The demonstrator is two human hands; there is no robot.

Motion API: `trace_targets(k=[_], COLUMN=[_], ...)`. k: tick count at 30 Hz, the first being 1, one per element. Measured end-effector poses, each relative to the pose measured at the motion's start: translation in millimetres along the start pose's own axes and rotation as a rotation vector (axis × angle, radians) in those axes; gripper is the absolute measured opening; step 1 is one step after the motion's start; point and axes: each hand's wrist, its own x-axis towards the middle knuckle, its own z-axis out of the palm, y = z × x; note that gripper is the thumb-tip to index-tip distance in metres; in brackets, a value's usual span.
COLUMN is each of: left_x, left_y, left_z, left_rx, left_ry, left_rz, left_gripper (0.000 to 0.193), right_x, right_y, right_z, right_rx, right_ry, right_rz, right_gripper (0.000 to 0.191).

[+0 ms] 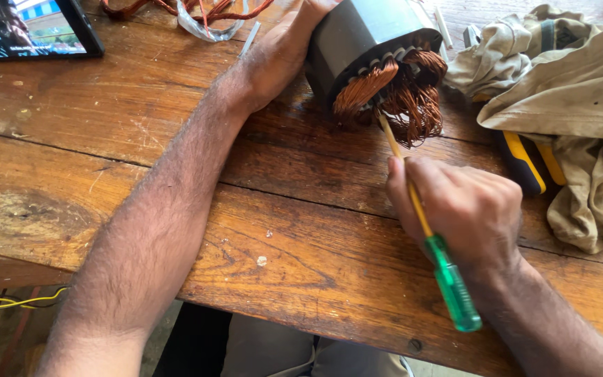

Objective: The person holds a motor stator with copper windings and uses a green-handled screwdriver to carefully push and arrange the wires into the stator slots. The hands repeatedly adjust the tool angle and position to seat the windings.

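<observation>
A dark grey motor stator (357, 42) lies on its side on the wooden table (176, 139), with frayed copper windings (403, 91) spilling from its open end. My left hand (284, 49) grips the stator's left side and holds it steady. My right hand (458, 206) is closed around a screwdriver (448, 279) with a translucent green handle and a yellow shaft. The shaft tip pokes into the copper windings at the stator's mouth.
A crumpled beige cloth (567, 91) lies at the right, partly covering a tool with black and yellow handles (525, 160). Loose copper wire (190, 10) sits at the top edge. A dark screen (29, 28) stands at the top left.
</observation>
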Motion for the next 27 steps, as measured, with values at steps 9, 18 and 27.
trace_targets(k=[9,18,27], left_x=[5,6,7], left_y=[7,25,26], left_z=[2,-3,-2], left_rx=[-0.143,-0.261,-0.246], left_ry=[0.007,0.047,0.058], left_rz=[-0.195,-0.291,-0.285], left_gripper=[0.085,0.091,0.094], right_x=[0,2,-3], right_y=[-10,-16,-14], right_z=[-6,-12,-10], right_rx=[-0.231,-0.227,-0.227], right_ry=[0.115,0.112,0.125], right_rz=[-0.199,-0.199,-0.206], right_gripper=[0.03,0.035,0.021])
